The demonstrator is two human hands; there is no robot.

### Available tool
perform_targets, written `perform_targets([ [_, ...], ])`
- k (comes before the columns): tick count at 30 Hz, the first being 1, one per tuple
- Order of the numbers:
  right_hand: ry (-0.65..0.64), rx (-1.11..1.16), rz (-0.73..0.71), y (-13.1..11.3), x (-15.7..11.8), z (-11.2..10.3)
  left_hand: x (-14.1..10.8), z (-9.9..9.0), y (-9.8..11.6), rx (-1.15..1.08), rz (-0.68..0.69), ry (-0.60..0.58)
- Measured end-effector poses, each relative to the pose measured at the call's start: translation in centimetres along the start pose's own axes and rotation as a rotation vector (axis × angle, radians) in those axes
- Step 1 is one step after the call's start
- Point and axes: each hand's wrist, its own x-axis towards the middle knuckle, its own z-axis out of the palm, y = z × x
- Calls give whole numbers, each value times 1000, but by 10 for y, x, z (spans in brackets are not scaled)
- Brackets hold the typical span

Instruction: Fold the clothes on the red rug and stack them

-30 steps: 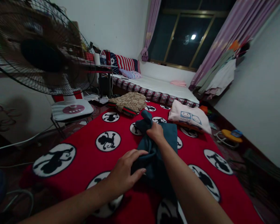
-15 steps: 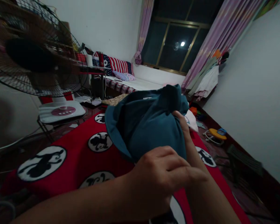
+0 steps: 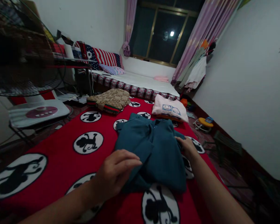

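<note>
A teal garment (image 3: 151, 149) lies partly folded and wrinkled on the red blanket (image 3: 60, 140) with black-and-white monkey circles. My left hand (image 3: 119, 171) hovers over the garment's lower left side, fingers bent and close together; whether cloth is between them cannot be made out. At the garment's upper right edge, my right hand (image 3: 185, 144) grips a piece of the teal cloth between thumb and fingers.
Behind the garment lie a folded white top (image 3: 170, 107) and a brown patterned garment (image 3: 112, 99). A fan (image 3: 21, 62) stands at the left, a yellow stool (image 3: 205, 122) at the right. A bed (image 3: 140, 81) is under the window.
The raised teal garment has come down onto the blanket and lies flatter. My left hand has moved left and my hands are farther apart. The view has shifted, uncovering the folded clothes behind.
</note>
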Motion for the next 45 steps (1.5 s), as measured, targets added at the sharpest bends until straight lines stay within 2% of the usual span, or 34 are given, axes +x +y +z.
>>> perform_targets([
  [2, 28, -16, 8, 4, 11, -6, -2, -7, -16, 80, -144, 104],
  [4, 136, -68, -30, 6, 22, -8, 2, -14, -36, 161, -292, 182],
  [7, 325, -171, -219, 3, 31, -3, 16, -20, -71, 195, -464, 215],
  [9, 310, -257, -320, -4, 33, 6, 30, -21, -93, 182, -498, 193],
  [11, 189, -352, -303, -11, 32, 17, 46, -20, -109, 191, -460, 129],
  [13, 48, -427, -250, -15, 30, 27, 63, -15, -121, 235, -390, 11],
  [15, -28, -472, -275, -14, 28, 34, 76, -8, -131, 291, -328, -126],
  [17, -40, -468, -369, -11, 25, 36, 84, 0, -139, 339, -291, -265],
  [20, -16, -323, -480, -13, 18, 30, 94, 6, -147, 348, -316, -476],
  [22, 23, -193, -521, -20, 13, 23, 105, 4, -150, 292, -351, -541],
  [24, 108, -101, -565, -30, 14, 16, 124, -2, -151, 201, -364, -453],
  [27, 249, -57, -595, -39, 32, 10, 164, -9, -161, 127, -399, -89],
  [28, 265, -88, -571, -39, 42, 10, 176, -9, -167, 144, -426, 40],
  [29, 258, -153, -523, -38, 51, 10, 186, -7, -175, 182, -465, 122],
  [30, 234, -248, -459, -37, 60, 11, 193, -4, -184, 230, -515, 159],
  [32, 188, -459, -361, -35, 67, 13, 197, 6, -204, 315, -610, 117],
  [33, 175, -535, -357, -35, 65, 15, 194, 12, -213, 340, -645, 74],
  [35, 135, -583, -468, -35, 48, 19, 182, 20, -225, 352, -668, 26],
  [38, -50, -563, -700, -29, 5, 26, 159, 26, -218, 351, -617, 20],
  [40, -196, -639, -738, -19, -20, 31, 142, 27, -196, 381, -521, 58],
  [42, -287, -781, -701, -11, -33, 36, 122, 29, -166, 422, -396, 76],
  [43, -314, -855, -670, -11, -34, 39, 111, 32, -150, 428, -347, 32],
  [45, -332, -982, -586, -18, -26, 45, 88, 42, -123, 399, -264, -183],
])
